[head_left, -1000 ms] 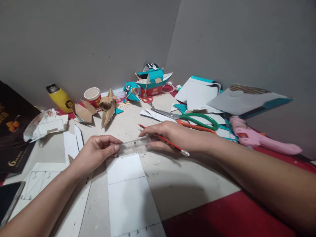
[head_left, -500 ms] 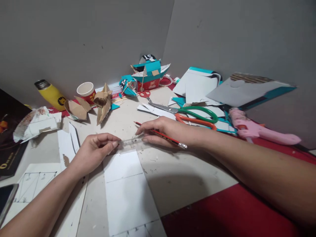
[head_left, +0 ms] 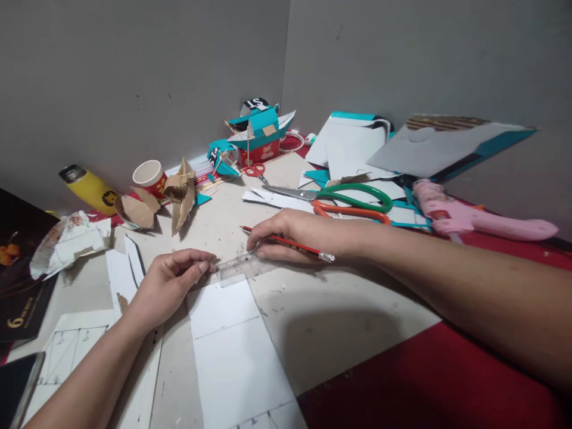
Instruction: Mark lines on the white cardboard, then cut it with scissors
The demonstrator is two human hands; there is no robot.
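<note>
A clear plastic ruler (head_left: 239,266) lies across the far end of a white paper strip (head_left: 232,345) on a grey board (head_left: 313,322). My left hand (head_left: 167,283) pinches the ruler's left end between thumb and fingers. My right hand (head_left: 295,235) presses fingertips on the ruler's right end and holds a red pencil (head_left: 286,244), whose tip points left and away from the paper.
Big green and orange scissors (head_left: 344,202) and a pink glue gun (head_left: 473,217) lie behind my right hand. At the back are small red scissors (head_left: 255,171), a teal paper boat (head_left: 261,134), cardboard scraps (head_left: 179,193), a paper cup (head_left: 149,176) and a yellow bottle (head_left: 89,187). A phone (head_left: 18,387) sits lower left.
Both hands keep their hold on the ruler and pencil; the view shifted slightly, and the ruler tilted a little, with its right end farther from me.
</note>
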